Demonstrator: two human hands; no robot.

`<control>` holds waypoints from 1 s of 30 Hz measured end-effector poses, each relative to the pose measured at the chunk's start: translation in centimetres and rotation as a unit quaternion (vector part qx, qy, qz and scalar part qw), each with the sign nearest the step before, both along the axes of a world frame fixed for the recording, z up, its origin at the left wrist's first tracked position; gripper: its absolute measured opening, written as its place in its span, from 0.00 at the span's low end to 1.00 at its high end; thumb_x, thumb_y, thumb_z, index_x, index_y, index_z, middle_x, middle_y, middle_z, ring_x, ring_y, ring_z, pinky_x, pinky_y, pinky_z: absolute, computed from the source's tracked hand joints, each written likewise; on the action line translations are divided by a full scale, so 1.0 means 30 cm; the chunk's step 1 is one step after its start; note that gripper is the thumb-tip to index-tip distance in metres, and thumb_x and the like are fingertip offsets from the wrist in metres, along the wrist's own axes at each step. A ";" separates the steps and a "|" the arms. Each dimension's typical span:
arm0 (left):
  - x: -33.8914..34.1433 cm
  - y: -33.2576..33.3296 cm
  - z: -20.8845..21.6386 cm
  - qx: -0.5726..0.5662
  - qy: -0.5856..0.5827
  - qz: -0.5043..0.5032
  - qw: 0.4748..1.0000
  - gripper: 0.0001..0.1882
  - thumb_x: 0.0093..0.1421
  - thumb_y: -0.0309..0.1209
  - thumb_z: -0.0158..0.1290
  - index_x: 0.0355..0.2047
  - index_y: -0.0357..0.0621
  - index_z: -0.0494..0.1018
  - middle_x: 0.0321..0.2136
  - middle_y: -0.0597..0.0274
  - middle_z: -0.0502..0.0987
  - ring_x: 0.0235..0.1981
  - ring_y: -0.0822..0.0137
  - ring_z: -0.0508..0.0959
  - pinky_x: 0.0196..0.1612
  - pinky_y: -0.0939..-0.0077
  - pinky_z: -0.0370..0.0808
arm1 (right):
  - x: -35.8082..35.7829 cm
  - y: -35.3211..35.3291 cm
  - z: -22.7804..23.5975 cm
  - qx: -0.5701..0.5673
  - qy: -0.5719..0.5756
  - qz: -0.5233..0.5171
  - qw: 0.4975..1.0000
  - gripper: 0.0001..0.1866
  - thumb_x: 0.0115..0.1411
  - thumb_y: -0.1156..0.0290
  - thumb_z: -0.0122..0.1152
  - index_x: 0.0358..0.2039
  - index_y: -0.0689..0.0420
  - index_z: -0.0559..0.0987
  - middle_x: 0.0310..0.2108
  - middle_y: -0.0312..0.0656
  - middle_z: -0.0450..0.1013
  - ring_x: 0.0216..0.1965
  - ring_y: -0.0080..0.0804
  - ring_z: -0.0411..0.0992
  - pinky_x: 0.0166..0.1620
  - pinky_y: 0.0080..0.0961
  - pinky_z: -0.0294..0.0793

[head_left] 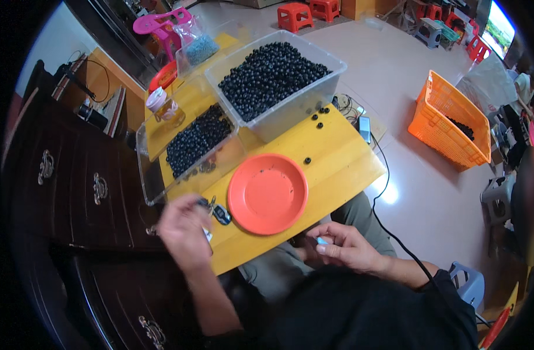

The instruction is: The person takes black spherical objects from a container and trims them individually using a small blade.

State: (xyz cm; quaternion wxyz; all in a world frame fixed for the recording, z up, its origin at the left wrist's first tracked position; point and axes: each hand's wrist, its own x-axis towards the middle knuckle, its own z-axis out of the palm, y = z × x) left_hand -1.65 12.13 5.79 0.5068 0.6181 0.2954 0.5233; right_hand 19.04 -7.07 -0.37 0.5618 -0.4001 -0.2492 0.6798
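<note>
Piece of light blue (321, 241) pinched in the right hand (349, 249)

The right hand, its fingers curled, holds the small light-blue piece between thumb and forefinger, just beyond the near edge of a yellow wooden table (344, 160) and above legs in grey-green trousers (372, 224). The left hand (184, 228) is raised at the table's left near corner, fingers bent and blurred; whether it grips anything cannot be told. Right by it lies a black-and-silver key fob (222, 214).

Between the hands, farther in, sits a round orange-red plastic basin (261, 198) with a few dark specks inside. Behind it, a large translucent plastic tub (302, 108) is heaped with shiny black round beads (272, 76); a shallower clear plastic container (229, 156) to its left holds more. Several loose black beads (307, 160) dot the tabletop.

A clear jar with a pale pink lid (166, 109) stands past the shallower container, and a clear bag of light-blue bits (200, 48) lies toward the far end. On the floor, right, is an orange plastic crate (442, 146) with dark contents.
</note>
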 end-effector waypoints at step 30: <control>0.963 0.659 -0.061 0.317 0.394 -0.081 0.859 0.04 0.50 0.23 0.53 0.27 0.37 0.73 0.24 0.52 0.77 0.27 0.56 0.78 0.30 0.65 0.75 | 0.274 0.081 -0.171 -0.078 -0.016 -0.074 0.994 0.12 0.61 0.71 0.55 0.43 0.60 0.71 0.24 0.32 0.68 0.24 0.16 0.66 0.24 0.13 0.63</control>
